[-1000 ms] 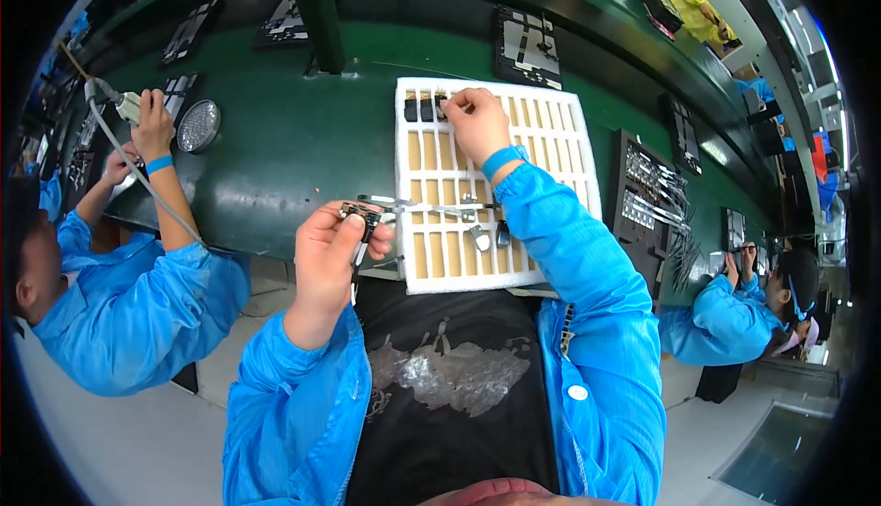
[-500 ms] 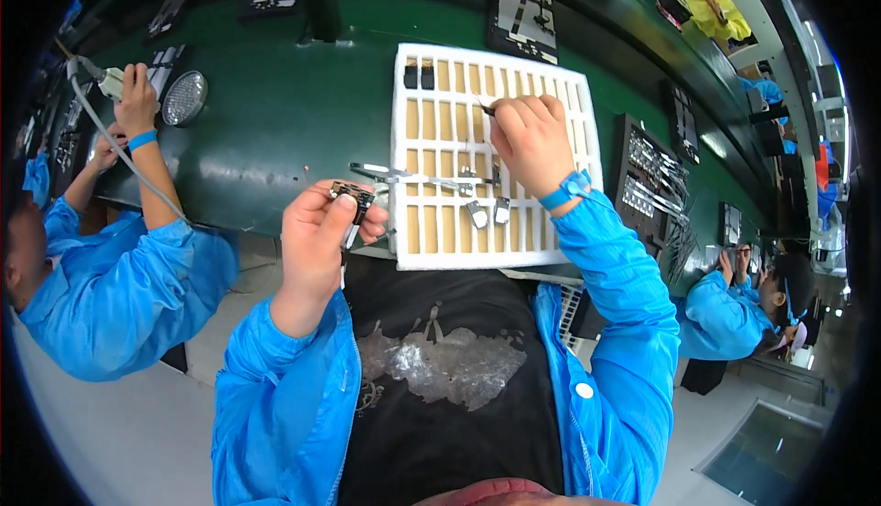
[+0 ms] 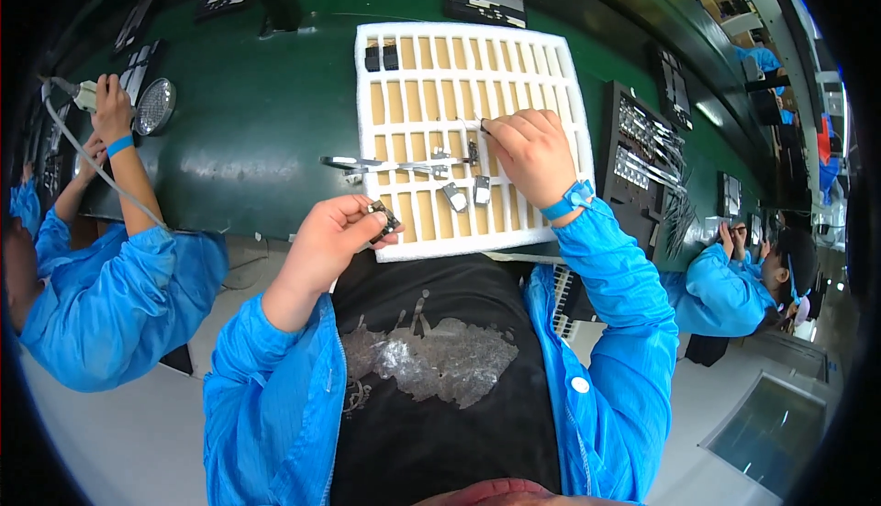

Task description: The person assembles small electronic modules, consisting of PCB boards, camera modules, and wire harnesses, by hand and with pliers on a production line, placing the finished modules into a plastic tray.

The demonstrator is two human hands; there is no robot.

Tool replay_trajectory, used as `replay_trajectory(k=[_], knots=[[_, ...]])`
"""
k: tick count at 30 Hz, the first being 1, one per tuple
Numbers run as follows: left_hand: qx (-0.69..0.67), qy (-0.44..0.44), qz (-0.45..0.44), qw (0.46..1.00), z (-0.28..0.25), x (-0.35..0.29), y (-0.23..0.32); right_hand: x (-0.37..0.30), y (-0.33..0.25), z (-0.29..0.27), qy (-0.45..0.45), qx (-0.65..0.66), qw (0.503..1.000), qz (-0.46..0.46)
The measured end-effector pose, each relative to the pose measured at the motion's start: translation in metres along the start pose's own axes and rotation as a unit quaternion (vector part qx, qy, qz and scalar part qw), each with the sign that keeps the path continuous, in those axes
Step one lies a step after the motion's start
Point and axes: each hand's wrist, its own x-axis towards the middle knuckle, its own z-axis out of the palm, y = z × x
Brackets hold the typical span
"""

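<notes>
My left hand (image 3: 338, 235) pinches a small black electronic part (image 3: 383, 219) between thumb and fingers at the near left edge of a white foam tray (image 3: 367, 111). My right hand (image 3: 530, 153) is closed over the tray's middle, on a thin pointed tool (image 3: 484, 126) with a dark body and pale tip, like tweezers. Below that tip a small dark part (image 3: 473, 152) lies on the tray. Two small black-and-white parts (image 3: 456, 198) rest nearer to me. A long grey tool (image 3: 385, 165) lies across the tray's left rim.
Two black pieces (image 3: 382, 56) sit in slots at the tray's far left corner. To the right stands a black tray of metal parts (image 3: 638, 153). A round lamp head (image 3: 154, 107) is at left. Co-workers (image 3: 119, 295) in blue sit on both sides.
My left hand has turned the black part and brought it closer to the tray. My right hand has drawn the tool nearer over the tray. The view has shifted slightly.
</notes>
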Motion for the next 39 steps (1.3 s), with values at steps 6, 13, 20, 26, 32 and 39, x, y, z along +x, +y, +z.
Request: replay_trajectory(k=[6, 13, 20, 26, 32, 39], knots=[[0.010, 0.005, 0.000, 1.000, -0.016, 0.018, 0.007, -0.010, -0.007, -0.012, 0.034, 0.091, 0.992, 0.084], [0.026, 0.054, 0.045, 0.997, 0.003, 0.008, 0.041, -0.021, -0.043, -0.043, -0.004, 0.507, 0.787, 0.351], [-0.035, -0.020, 0.079, 0.996, 0.040, -0.014, 0.058, -0.029, -0.066, -0.061, 0.027, 0.604, 0.716, 0.349], [-0.067, -0.002, 0.042, 0.997, 0.073, -0.003, 0.056, -0.032, -0.075, -0.064, 0.075, 0.529, 0.807, 0.253], [-0.149, -0.013, 0.050, 0.988, 0.082, 0.009, 0.041, -0.035, -0.084, -0.067, 0.062, 0.553, 0.791, 0.255], [-0.123, 0.009, 0.063, 0.990, 0.088, 0.011, 0.032, -0.042, -0.074, -0.059, -0.019, 0.682, 0.636, 0.360]])
